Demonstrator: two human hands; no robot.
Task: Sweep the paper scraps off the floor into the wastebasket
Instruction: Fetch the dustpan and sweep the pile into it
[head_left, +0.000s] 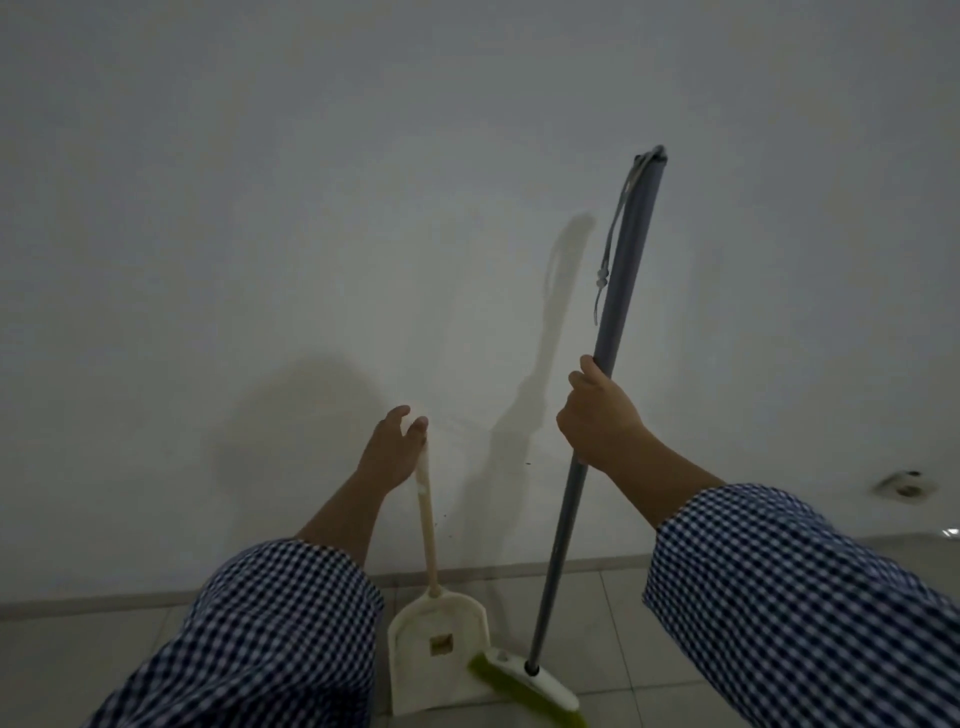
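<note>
A white dustpan (439, 652) with a long pale handle stands against the white wall. My left hand (390, 451) is at the top of that handle, its fingers relaxed and touching the tip. A broom (582, 415) with a grey pole and a white head with green bristles stands upright beside the dustpan. My right hand (597, 415) grips the grey pole about midway up. A grey cord loop hangs from the pole's top. No paper scraps or wastebasket are in view.
A plain white wall (311, 234) fills most of the view and meets a pale tiled floor (597, 597) at a low skirting. A wall socket (906, 486) sits low at the right. Both my sleeves are blue-and-white checked.
</note>
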